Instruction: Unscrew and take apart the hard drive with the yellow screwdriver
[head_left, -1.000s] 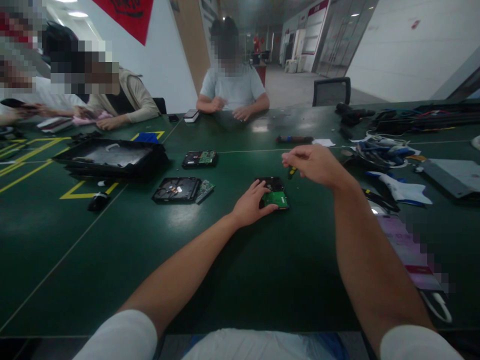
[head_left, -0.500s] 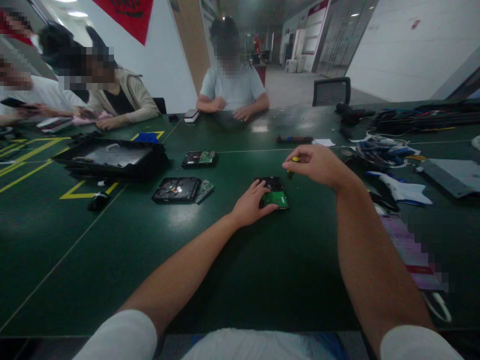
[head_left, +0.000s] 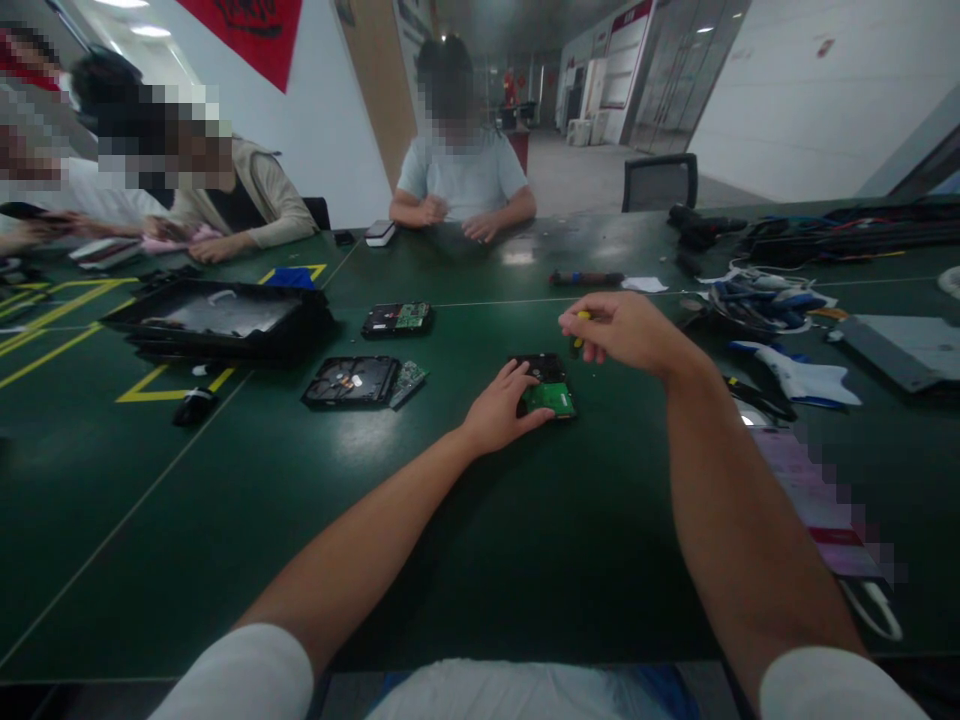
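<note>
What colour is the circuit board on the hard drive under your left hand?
Green, in the head view: circuit board on the hard drive.

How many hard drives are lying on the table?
3: one hard drive under the left hand, one opened further left, one beyond it. Others may be hidden.

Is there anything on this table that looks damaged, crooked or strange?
Yes. The hard drive left of the left hand lies open without its cover, and a loose circuit board leans crooked against its side. On the right, cables and tools lie in a tangled pile.
</note>
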